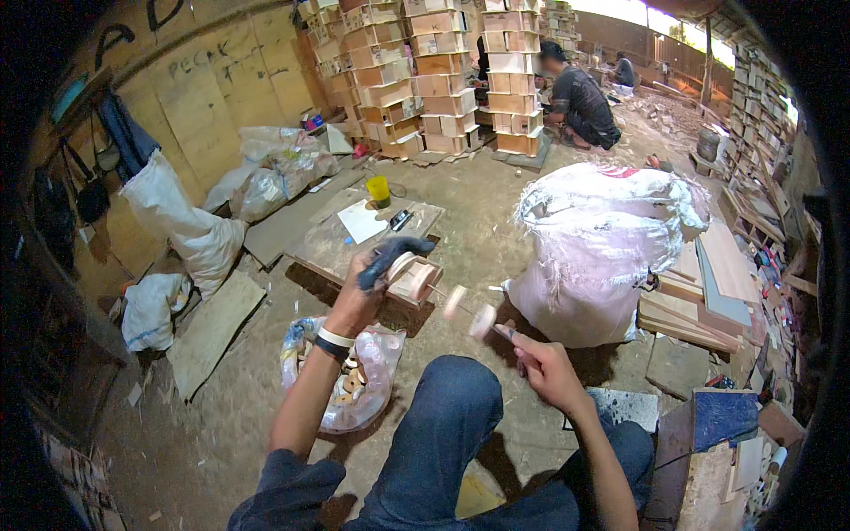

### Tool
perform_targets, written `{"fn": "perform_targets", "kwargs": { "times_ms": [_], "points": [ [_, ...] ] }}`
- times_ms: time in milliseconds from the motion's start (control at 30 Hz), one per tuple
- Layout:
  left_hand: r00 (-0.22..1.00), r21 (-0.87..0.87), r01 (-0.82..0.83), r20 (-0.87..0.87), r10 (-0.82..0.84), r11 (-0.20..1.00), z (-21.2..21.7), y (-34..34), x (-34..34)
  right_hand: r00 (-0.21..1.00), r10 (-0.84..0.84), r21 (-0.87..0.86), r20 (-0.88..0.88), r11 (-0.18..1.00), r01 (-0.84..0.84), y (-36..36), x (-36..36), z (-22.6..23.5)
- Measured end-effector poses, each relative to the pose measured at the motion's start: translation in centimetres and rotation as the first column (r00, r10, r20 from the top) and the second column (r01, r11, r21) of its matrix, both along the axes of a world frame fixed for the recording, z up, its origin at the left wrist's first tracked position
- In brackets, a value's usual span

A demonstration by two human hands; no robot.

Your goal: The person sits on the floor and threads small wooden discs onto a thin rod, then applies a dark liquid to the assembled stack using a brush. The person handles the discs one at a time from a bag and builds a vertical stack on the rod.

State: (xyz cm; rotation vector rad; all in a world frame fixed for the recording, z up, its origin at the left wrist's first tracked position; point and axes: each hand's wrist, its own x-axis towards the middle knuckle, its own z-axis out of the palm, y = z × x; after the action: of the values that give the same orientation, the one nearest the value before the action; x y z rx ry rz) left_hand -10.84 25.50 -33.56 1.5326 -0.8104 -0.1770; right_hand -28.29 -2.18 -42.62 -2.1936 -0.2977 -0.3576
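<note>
My left hand (361, 288), with a dark glove or cloth (398, 257) over its fingers, is closed at one end of a thin rod (438, 291) strung with pale wooden rings (483, 321). Several rings sit spaced along the rod, some blurred. Beside the ring at the far right end, my right hand (551, 370) grips a slim dark-tipped tool (505, 331); its exact kind is unclear. Whether the tip touches that ring I cannot tell. Below my left forearm, a clear plastic bag (387, 376) lies opened around loose wooden rings (352, 382).
A low wooden board (328, 239) ahead carries a yellow cup (378, 189) and paper. A big white sack (589, 257) stands front right, beside stacked planks (686, 310). Tall stacks of wooden boxes (443, 80) rise behind; another person (584, 102) squats near them.
</note>
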Motion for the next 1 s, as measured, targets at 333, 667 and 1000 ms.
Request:
{"fn": "perform_targets", "kwargs": {
  "times_ms": [333, 667, 1000],
  "points": [
    [0.918, 0.124, 0.019, 0.391, -0.066, 0.992, 3.9, -3.3, 0.3, 0.864, -0.501, -0.615, 0.05, 0.666, 0.422, -5.1, -0.5, 0.0],
    [0.963, 0.113, 0.173, 0.186, -0.192, 0.978, 4.2, -4.1, 2.9, 0.999, -0.028, -0.107, -0.043, 0.994, 0.024, -2.0, -0.3, 0.3],
    [0.672, 0.418, -0.728, 0.593, 0.444, 0.544, -16.3, 14.6, 9.3, 0.989, -0.147, -0.151, 0.033, 0.977, 0.15, -2.5, -0.6, 0.6]
  ]
}}
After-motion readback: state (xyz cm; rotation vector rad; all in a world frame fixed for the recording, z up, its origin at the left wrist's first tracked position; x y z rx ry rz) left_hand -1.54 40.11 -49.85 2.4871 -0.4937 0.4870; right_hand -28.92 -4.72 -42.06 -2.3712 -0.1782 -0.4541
